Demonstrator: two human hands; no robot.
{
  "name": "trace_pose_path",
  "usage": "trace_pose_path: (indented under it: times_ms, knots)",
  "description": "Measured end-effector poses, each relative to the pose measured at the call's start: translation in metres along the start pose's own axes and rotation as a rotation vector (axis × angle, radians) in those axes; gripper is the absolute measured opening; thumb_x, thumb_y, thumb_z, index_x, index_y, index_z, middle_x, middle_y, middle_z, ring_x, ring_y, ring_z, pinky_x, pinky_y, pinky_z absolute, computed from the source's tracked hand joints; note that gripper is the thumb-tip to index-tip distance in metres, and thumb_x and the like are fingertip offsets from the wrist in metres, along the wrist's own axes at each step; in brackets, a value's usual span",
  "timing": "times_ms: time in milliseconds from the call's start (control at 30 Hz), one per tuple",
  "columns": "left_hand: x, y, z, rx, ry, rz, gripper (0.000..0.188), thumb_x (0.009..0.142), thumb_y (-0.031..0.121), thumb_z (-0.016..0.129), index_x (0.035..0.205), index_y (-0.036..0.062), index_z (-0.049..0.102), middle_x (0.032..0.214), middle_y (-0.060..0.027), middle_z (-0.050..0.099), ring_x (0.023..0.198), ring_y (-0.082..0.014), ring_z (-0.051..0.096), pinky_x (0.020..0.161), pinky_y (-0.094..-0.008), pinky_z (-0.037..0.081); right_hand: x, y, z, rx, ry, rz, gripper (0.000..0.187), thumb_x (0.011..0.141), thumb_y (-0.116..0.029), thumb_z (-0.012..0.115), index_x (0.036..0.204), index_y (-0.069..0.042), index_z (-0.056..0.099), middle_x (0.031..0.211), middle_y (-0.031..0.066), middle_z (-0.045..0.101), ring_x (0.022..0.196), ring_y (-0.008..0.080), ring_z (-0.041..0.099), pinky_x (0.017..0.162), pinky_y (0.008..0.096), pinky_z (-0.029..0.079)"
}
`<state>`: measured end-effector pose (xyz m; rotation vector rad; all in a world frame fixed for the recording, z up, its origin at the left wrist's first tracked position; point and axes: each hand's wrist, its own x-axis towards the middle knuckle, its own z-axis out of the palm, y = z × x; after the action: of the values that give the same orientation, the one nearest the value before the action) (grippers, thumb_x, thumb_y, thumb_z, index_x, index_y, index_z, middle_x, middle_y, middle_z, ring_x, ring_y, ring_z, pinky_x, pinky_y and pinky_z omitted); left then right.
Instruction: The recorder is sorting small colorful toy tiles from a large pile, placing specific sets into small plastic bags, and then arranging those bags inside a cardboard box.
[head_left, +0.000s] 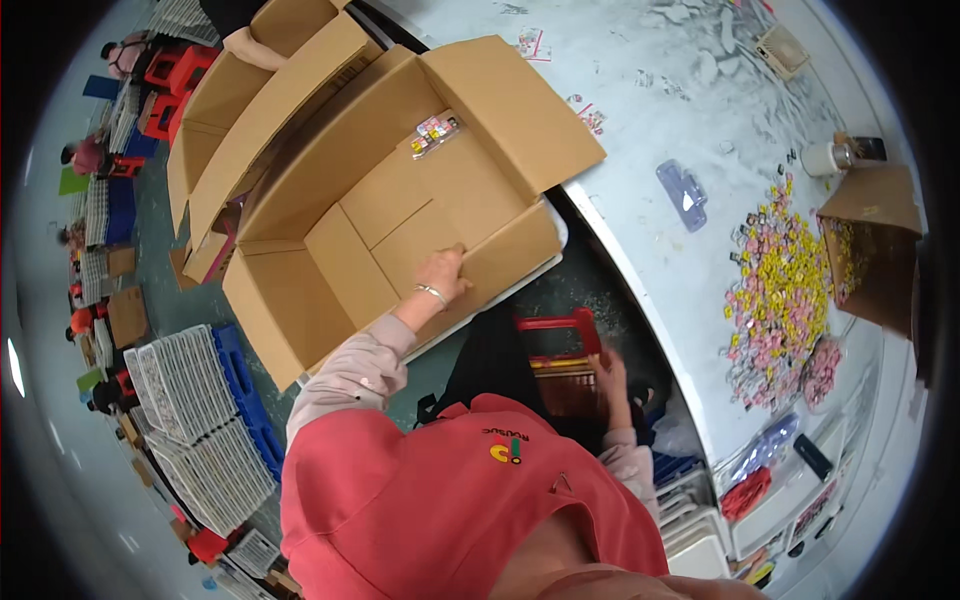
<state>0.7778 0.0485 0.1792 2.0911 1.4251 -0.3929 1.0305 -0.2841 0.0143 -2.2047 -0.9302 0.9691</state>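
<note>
The open carton (460,190) admits reach; its flap (515,110) overhangs the table (680,290).

Left hand (443,276) on open cardboard box (510,250); right hand (608,378), blurred, near red frame (584,328).

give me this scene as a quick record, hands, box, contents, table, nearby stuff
left hand: at the near edge of the open cardboard box; firmness of grip unclear
right hand: blurred, beside a red stool
box: large open cardboard box, flaps spread
contents: small clear pack of colourful pieces
table: white table with a heap of small yellow and pink pieces, a small carton lying open toward it
nearby: stacked white crates at left; another person's hand at a second box
</note>
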Motion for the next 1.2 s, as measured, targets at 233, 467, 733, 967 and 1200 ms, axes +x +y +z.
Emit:
trace_pose_path:
  times_ms: [233, 467, 733, 967, 1200]
  knots:
    - [0.037, 0.009, 0.028, 0.215, 0.083, -0.306, 0.039, 0.076, 0.019, 0.068, 0.114, 0.0153, 0.059, 0.105, -0.0172, 0.065, 0.098, -0.0331, 0.063, 0.081, -0.0452, 0.051, -0.01, 0.169, 0.043, 0.249, -0.343, 0.36, 0.048, 0.089, -0.045, 0.053, 0.099, 0.001, 0.066, 0.095, 0.0245, 0.065, 0.092, 0.0346, 0.065, 0.079, 0.0413, 0.049]
    - [0.014, -0.028, 0.032, 0.334, 0.257, -0.371, 0.045, 0.066, 0.024, 0.082, 0.102, 0.0039, 0.065, 0.094, -0.0187, 0.068, 0.089, -0.0336, 0.065, 0.078, -0.0389, 0.051, 0.017, 0.146, 0.058, 0.393, -0.19, 0.423, 0.043, 0.095, -0.035, 0.048, 0.108, 0.002, 0.063, 0.101, 0.0198, 0.066, 0.093, 0.033, 0.062, 0.08, 0.0429, 0.046]
    - [0.01, -0.042, 0.033, -0.01, -0.003, -0.402, 0.055, 0.064, 0.025, 0.083, 0.111, 0.0062, 0.063, 0.096, -0.0162, 0.067, 0.089, -0.0315, 0.066, 0.076, -0.0387, 0.053, 0.034, 0.17, 0.07, 0.477, -0.303, 0.645, 0.043, 0.095, -0.036, 0.048, 0.109, 0.002, 0.063, 0.106, 0.0195, 0.063, 0.099, 0.0334, 0.058, 0.085, 0.0427, 0.044]
    - [0.004, -0.035, 0.031, 0.073, -0.004, -0.363, 0.061, 0.062, 0.031, 0.084, 0.113, 0.0075, 0.06, 0.096, -0.0186, 0.065, 0.092, -0.0336, 0.064, 0.078, -0.0406, 0.051, 0.087, 0.163, 0.048, 0.41, -0.388, 0.689, 0.043, 0.095, -0.036, 0.047, 0.11, 0.001, 0.062, 0.111, 0.0192, 0.06, 0.105, 0.0337, 0.055, 0.088, 0.0426, 0.043]
    - [0.008, 0.009, -0.026, -0.328, -0.288, -0.134, 0.059, 0.075, 0.029, 0.076, 0.123, 0.0016, 0.054, 0.113, -0.0141, 0.063, 0.1, -0.0213, 0.061, 0.088, -0.0338, 0.048, 0.122, 0.196, 0.044, 0.325, -0.383, 0.705, 0.043, 0.096, -0.037, 0.046, 0.111, 0.001, 0.061, 0.116, 0.0189, 0.057, 0.11, 0.0341, 0.052, 0.092, 0.0424, 0.041]
